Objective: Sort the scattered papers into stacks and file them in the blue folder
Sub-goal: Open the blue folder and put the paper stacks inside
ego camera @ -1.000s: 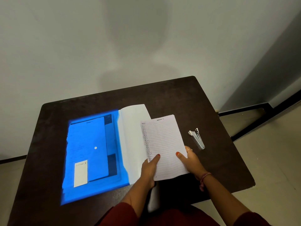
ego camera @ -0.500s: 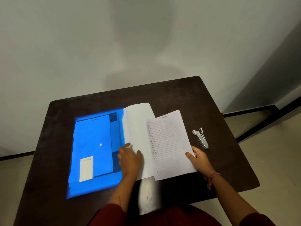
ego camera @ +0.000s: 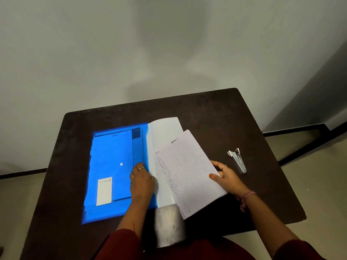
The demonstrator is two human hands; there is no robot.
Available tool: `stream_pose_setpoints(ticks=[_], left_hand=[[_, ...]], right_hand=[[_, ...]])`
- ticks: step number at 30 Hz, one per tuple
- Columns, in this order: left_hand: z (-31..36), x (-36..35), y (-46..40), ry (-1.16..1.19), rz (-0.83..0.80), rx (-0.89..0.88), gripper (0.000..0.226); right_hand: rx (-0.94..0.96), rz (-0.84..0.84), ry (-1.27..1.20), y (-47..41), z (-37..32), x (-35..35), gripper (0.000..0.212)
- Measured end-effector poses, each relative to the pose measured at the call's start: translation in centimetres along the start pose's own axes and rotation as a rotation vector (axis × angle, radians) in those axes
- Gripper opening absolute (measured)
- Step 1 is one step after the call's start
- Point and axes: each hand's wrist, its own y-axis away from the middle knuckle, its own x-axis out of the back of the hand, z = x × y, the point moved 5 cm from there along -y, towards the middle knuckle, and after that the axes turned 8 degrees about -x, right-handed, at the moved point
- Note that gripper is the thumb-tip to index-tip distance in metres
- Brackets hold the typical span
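A blue folder (ego camera: 110,166) lies open on the dark table, a white label on its left half near the front. Its right half shows a plain white sheet (ego camera: 163,132). My left hand (ego camera: 141,182) rests at the folder's middle fold, fingers down at the inner pocket's edge; whether it grips anything I cannot tell. My right hand (ego camera: 228,178) pinches the right edge of a stack of lined, handwritten papers (ego camera: 185,171). The stack is tilted clockwise, lying partly over the white sheet and reaching past the table's front edge.
A metal stapler (ego camera: 237,160) lies on the table just right of my right hand. The dark brown table (ego camera: 206,109) stands against a grey wall. A pale rounded object (ego camera: 169,226) shows below the table's front edge, above my red sleeves.
My left hand let go of the lined stack and slid left to the folder's fold. My right hand alone now holds the stack, which has turned clockwise.
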Motion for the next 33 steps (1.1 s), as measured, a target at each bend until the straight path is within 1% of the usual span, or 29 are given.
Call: stream_pose_setpoints(ticks=[1,3,4,6,8,12,17,22,26,29,33], left_hand=[[0.2,0.0,0.0,0.010,0.005,-0.025,0.045],[0.6,0.0,0.1,-0.004,0.002,-0.066,0.043],[0.7,-0.1,0.1,-0.046,-0.004,-0.076,0.044],[1.0,-0.3,0.1,-0.205,-0.030,-0.077,0.048],[1.1,-0.4,0.0,-0.282,-0.055,-0.066,0.051],[0.8,-0.1,-0.2,-0.331,-0.006,-0.090,0.054],[1.0,-0.1,0.1,-0.359,-0.065,-0.032,0.059],[1.5,0.3,0.2,-0.356,-0.082,-0.020,0.061],[1.4,0.2,0.1,-0.326,-0.089,-0.014,0.064],[1.4,0.2,0.2,-0.308,-0.101,-0.011,0.067],[1.5,0.3,0.2,-0.326,-0.114,-0.024,0.068]], right_hand=[[-0.002,-0.017,0.009,0.0,-0.2,0.0,0.046],[-0.006,-0.053,0.020,0.0,-0.6,0.0,0.046],[-0.010,-0.070,0.026,0.0,-0.9,0.0,0.046],[-0.020,-0.100,0.049,-0.1,-1.3,-0.2,0.046],[-0.018,-0.130,0.079,-0.3,-1.7,-0.6,0.046],[-0.005,-0.204,0.106,-0.4,-2.6,-1.5,0.044],[0.005,-0.264,0.108,-1.0,-3.6,-3.2,0.043],[0.009,-0.236,0.139,-3.5,-4.8,-4.6,0.042],[0.032,-0.169,0.178,-6.4,-6.1,-6.1,0.045],[0.039,-0.139,0.130,-7.9,-6.7,-7.6,0.043],[0.085,-0.090,0.091,-8.6,-7.3,-9.9,0.046]])
